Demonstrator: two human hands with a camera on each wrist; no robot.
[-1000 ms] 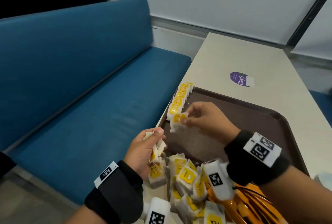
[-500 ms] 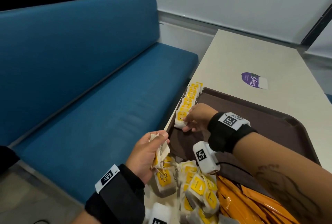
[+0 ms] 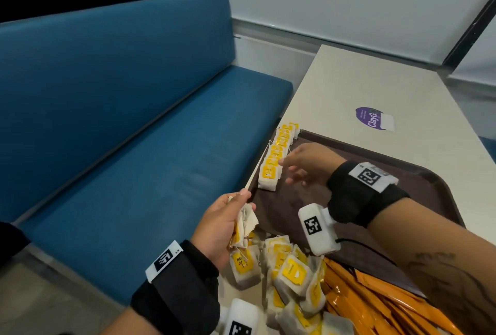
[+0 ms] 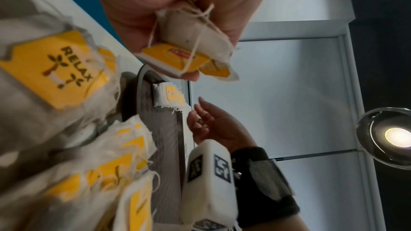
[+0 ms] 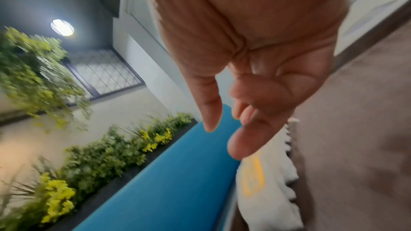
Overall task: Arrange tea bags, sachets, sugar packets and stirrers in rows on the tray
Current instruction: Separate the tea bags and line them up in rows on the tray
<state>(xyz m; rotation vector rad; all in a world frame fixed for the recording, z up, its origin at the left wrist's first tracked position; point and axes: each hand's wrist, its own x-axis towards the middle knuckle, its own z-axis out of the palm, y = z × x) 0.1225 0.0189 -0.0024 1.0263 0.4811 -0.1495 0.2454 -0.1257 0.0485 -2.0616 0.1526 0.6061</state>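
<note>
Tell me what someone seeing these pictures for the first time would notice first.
Probably the row of yellow-labelled tea bags running along the left edge of the brown tray, with the right hand open beside it. Next, the left hand gripping a bunch of tea bags above the loose pile at the tray's near end, with orange sachets alongside.

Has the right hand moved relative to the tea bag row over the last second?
Yes. The right hand carried a bag to the near end of the tea bag row on the tray, set it down, and now hovers empty beside it.
</note>
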